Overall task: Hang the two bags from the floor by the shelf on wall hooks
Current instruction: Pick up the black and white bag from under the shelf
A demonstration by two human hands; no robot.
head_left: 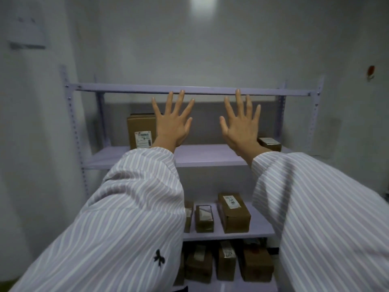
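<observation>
Both hands empty, fingers spread: left hand (pixel 171 125), right hand (pixel 242 127), raised before shelf (pixel 189 90). Bags, floor, hooks out of view; nearer hand undeterminable.

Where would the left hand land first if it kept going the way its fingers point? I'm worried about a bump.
Probably the front edge of the top shelf; the left hand has fingertips just below it, though depth is unclear.

shelving unit (pixel 190 91): looking like painted metal, lilac, matt, perforated uprights
boxes (pixel 234 212): showing brown cardboard, matt, white paper labels
sleeves (pixel 134 199): appearing as woven cloth, white-striped, soft, creased
wall (pixel 210 51): reading smooth, slightly sheeny, reflecting a light
</observation>
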